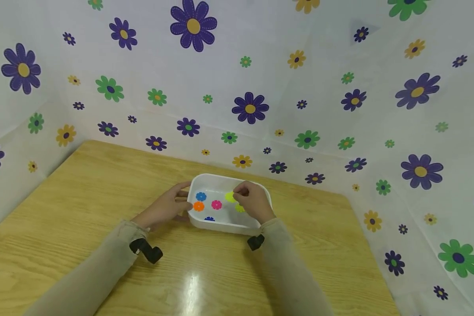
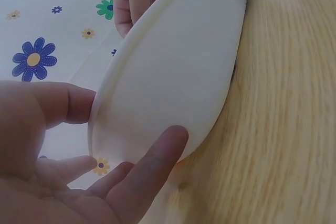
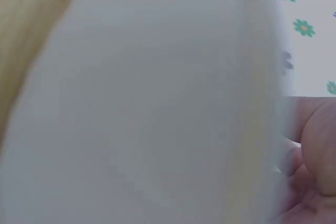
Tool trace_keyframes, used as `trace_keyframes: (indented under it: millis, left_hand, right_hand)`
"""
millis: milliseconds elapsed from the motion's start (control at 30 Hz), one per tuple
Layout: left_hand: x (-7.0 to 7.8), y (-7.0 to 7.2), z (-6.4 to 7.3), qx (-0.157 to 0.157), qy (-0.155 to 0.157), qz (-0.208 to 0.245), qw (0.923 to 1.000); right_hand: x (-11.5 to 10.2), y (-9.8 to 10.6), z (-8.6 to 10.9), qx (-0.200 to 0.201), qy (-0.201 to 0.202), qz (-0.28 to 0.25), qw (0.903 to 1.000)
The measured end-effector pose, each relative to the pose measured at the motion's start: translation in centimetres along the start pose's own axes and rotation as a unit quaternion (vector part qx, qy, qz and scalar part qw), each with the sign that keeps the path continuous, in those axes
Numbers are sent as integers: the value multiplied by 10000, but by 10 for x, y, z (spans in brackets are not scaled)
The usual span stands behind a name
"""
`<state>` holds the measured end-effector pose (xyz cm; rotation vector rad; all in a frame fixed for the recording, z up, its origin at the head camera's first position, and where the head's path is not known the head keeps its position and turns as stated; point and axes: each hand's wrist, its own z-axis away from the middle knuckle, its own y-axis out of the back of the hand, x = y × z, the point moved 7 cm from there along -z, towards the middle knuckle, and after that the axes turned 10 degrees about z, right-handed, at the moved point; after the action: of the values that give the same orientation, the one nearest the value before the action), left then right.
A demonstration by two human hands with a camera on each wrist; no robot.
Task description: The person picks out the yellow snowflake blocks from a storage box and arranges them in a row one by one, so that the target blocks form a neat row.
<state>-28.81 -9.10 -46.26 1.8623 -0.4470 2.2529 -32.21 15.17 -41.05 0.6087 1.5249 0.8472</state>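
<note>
Centrally, right grip (image 1: pixel 254 202): fingertips pinching a yellow disc (image 1: pixel 229 197) in the tray (image 1: pixel 221 227).
Left grip (image 1: pixel 166 208): curled round the tray's left end.
Tray: white, on the table (image 1: pixel 213 267).
Other discs (image 1: pixel 214 205): blue, orange, pink, yellow, inside.
Backdrop (image 1: pixel 142 57): flower-printed.

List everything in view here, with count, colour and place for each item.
Table: 1, light wood, lower part of the head view
Flowered backdrop: 1, white with purple, green and yellow, around the table
Tray: 1, white, on the table
Blue piece: 1, blue, tray's far left
Orange piece: 1, orange, just nearer than the blue
Pink piece: 1, pink, right of the orange
Dark blue piece: 1, dark blue, behind the near wall, partly hidden
Yellow piece: 1, yellow, right of the pink, pinched
Second yellow piece: 1, yellow, in the tray, partly covered
Sleeves: 2, beige, forearms
Wrist devices: 2, black, wrists
Left grip: 1, tray's left end
Right grip: 1, over the tray
</note>
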Motion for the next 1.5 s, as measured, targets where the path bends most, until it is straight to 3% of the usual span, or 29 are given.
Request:
trace_keyframes:
  millis: [233, 400, 567, 700, 933, 1167, 1500]
  left_hand:
    - [-2, 4, 0, -36, -45, 17, 10000]
    - [-4, 5, 0, -47, -31, 24, 10000]
    - [-5, 6, 1, -37, -9, 35, 10000]
    - [-6, 6, 2, -12, 15, -32, 10000]
    - [-6, 4, 6, -106, 22, -140, 9998]
    - [-4, 2, 5, -166, -61, -95, 9998]
    - [-3, 0, 2, -276, -147, -36, 9995]
  right_hand:
    - [27, 33, 2, 266, -263, -217, 9991]
    - [61, 60, 8, 444, -502, -627, 9958]
    - [99, 78, 19, 354, -785, -830, 9928]
    - [126, 82, 27, 189, -1073, -841, 9905]
    - [170, 69, 30, -64, -1606, -499, 9857]
    - [184, 65, 32, -95, -1719, -120, 9850]
    - [180, 67, 39, -36, -1604, 186, 9869]
